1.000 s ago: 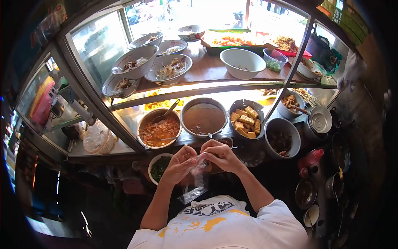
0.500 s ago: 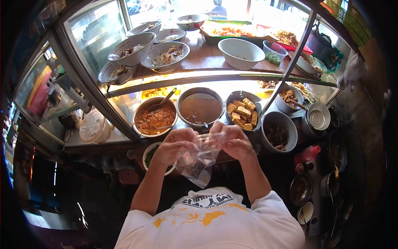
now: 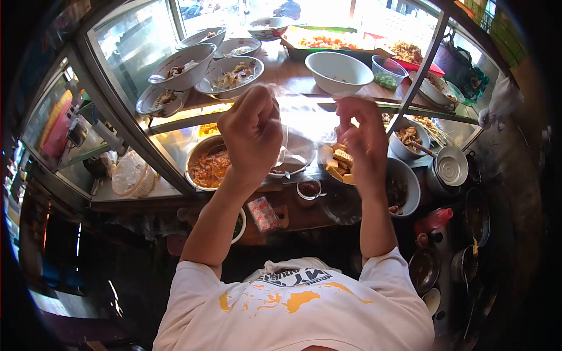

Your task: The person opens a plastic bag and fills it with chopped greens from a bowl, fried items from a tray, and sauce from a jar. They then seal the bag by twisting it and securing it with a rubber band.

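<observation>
A clear plastic bag (image 3: 301,120) stretches between my two raised hands, in front of the shelf edge. My left hand (image 3: 253,128) is closed with its fingers curled round the bag's left side. On the other side my right hand (image 3: 363,137) pinches the bag between bent fingers; some motion blur softens both hands. Behind them are a bowl of red chopped food (image 3: 208,165), a pot of brown liquid (image 3: 298,153) seen partly through the plastic, and a bowl of fried tofu and tempeh pieces (image 3: 338,164) half covered by my right hand.
Several noodle bowls (image 3: 231,76) and an empty white bowl (image 3: 339,73) stand on the glass case's upper shelf. Below are a bowl of dark food (image 3: 404,187), a small sauce jar (image 3: 308,190) and a red-and-white packet (image 3: 263,214). Pans (image 3: 424,268) sit lower right.
Both hands have risen from near the counter edge to shelf height and moved apart, carrying the plastic bag. The packet and sauce jar beneath have come into view.
</observation>
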`<state>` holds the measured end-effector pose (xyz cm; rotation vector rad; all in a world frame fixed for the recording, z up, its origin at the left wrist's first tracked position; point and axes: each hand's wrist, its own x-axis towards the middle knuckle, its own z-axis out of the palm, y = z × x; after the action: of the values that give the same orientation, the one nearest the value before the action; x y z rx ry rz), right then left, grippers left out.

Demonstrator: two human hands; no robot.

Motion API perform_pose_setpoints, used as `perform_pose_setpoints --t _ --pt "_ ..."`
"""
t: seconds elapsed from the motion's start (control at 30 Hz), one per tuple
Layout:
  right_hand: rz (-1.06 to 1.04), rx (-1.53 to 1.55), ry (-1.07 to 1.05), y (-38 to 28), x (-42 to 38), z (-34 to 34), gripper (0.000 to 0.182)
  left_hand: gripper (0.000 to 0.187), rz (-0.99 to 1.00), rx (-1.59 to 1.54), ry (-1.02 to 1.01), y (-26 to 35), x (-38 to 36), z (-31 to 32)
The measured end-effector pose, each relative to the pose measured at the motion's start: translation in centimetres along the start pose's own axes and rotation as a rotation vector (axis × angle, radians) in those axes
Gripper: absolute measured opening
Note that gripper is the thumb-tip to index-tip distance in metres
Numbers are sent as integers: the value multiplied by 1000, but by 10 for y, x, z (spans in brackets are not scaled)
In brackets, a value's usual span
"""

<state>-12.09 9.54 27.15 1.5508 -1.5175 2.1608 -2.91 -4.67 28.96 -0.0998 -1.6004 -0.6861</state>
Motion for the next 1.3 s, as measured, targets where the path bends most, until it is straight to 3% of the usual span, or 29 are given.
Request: perform_pose_setpoints --t 0.03,0.1,0.17,0.23,0.27,0.3,0.37,0.4,0.43,0.5,0.57,0.63,0.7,0.73,0.83,0.87,0.9,0.97,1.03,1.1,1.23,1.3 --pt "104 128 23 -4 22 -7 32 20 35 -4 6 0 11 3" --pt "150 -156 -133 -5 59 -19 36 18 71 -40 -34 -4 34 14" --pt "71 -230 -249 16 88 -34 33 18 107 -8 -69 -12 59 30" --pt "12 -214 -302 30 123 -47 36 19 -25 -450 -335 -35 88 38" --pt "-68 -273 -292 28 139 -54 33 17 -18 -565 -355 -46 103 45" --pt "39 -205 -228 28 152 -57 32 17 -145 -757 -432 -61 117 40" --pt "-299 -454 -339 45 182 -71 32 27 -329 -1002 -494 -87 141 49" --pt "-216 -393 -352 46 190 -72 33 29 -404 -876 -498 -95 146 60" --pt "-133 -333 -365 46 198 -72 33 26 -356 -848 -569 -103 149 64" --pt "-20 -219 -362 50 216 -75 33 22 -320 -804 -524 -113 159 76" --pt "44 -114 -332 70 236 -80 32 20 -415 -959 -495 -119 172 82" --pt "-169 -65 -406 96 264 -96 32 23 -497 -1013 -530 -128 186 85" --pt "10 334 -440 107 283 -108 33 27 -561 -968 -627 -143 200 87" --pt "-21 349 -509 106 292 -116 35 20 -561 -954 -707 -147 205 89" --pt "287 150 -314 118 307 -115 34 11 -468 -658 -842 -179 225 103" --pt "216 110 -342 177 327 -136 34 11 -447 -496 -776 -184 227 110" --pt "268 -236 -335 177 322 -128 36 11 -421 -410 -722 -186 228 113" --pt "355 -844 -525 226 330 -141 28 11 -366 -237 -616 -185 228 118" --pt "320 -1296 -602 278 328 -150 20 11 -236 -133 -518 -189 225 123" --pt "370 -1461 -720 294 325 -152 26 13 -139 16 -524 -189 225 123" --pt "438 -1593 -685 309 324 -150 28 16 -240 127 -586 -188 224 122" --pt "451 -1548 -673 306 326 -149 24 16 -169 142 -571 -195 222 124"
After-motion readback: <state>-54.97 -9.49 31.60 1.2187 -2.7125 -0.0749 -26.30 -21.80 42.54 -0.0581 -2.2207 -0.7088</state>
